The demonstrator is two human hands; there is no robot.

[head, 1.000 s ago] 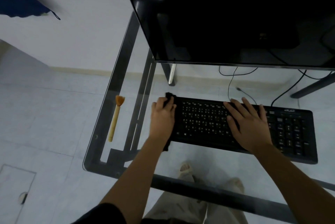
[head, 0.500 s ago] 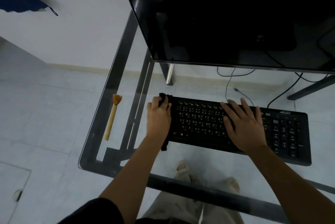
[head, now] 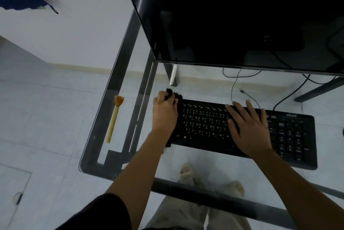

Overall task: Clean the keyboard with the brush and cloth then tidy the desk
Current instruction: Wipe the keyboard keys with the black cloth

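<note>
— What's on my feed right now? Where's the cloth?

— I see the dark, crumpled cloth [head: 170, 93] bunched at the far left corner of the black full-size keyboard with white legends [head: 204, 123]. The left hand [head: 164, 113] lies over it with the fingers curled round the fabric. A bit of cloth pokes out below the wrist, at the near left corner.

— And the other hand?

— The right hand [head: 249, 131] lies flat on the middle of the keys, fingers straight and spread apart, holding nothing.

— The brush?

— The slim pale wooden brush with orange bristles [head: 113, 119] lies on the glass-topped, dark-framed desk [head: 119, 69]. It is left of the keyboard and well apart from it, bristles pointing away from me, with neither hand touching it. The keyboard sits flat on the glass in front of the big black monitor [head: 242, 15].
</note>
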